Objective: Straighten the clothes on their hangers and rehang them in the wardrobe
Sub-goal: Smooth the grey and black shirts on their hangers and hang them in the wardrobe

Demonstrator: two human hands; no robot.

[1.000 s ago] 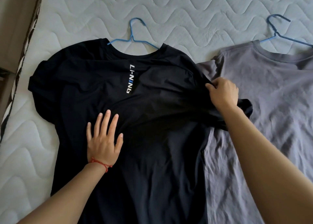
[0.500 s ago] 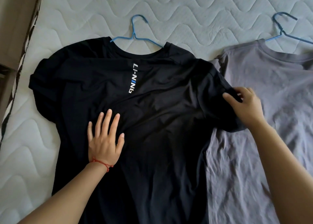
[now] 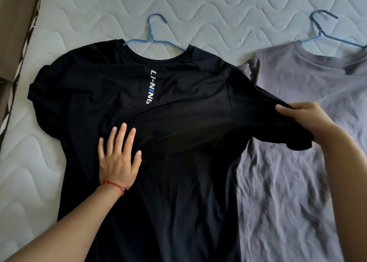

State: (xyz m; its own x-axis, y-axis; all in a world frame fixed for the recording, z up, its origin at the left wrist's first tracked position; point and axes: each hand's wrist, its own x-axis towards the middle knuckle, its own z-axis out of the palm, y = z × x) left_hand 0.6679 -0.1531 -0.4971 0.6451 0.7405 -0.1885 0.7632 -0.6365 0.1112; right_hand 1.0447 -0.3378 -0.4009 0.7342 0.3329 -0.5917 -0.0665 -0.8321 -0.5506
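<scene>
A black T-shirt (image 3: 178, 126) with a white logo lies flat on the mattress, on a light blue hanger (image 3: 153, 37) whose hook sticks out of the collar. My left hand (image 3: 119, 156) presses flat on the shirt's chest, fingers spread, a red string round the wrist. My right hand (image 3: 303, 120) pinches the hem of the shirt's right sleeve, which is stretched out over a grey T-shirt (image 3: 297, 142). The grey shirt lies to the right on a dark blue hanger (image 3: 323, 29).
Both shirts lie on a white quilted mattress (image 3: 218, 13). A brown wooden surface (image 3: 14, 23) runs along the mattress's left edge. No wardrobe is in view.
My right hand has drawn the black sleeve outward to the right, over the grey shirt, so the sleeve now lies stretched. My left hand has stayed flat in place.
</scene>
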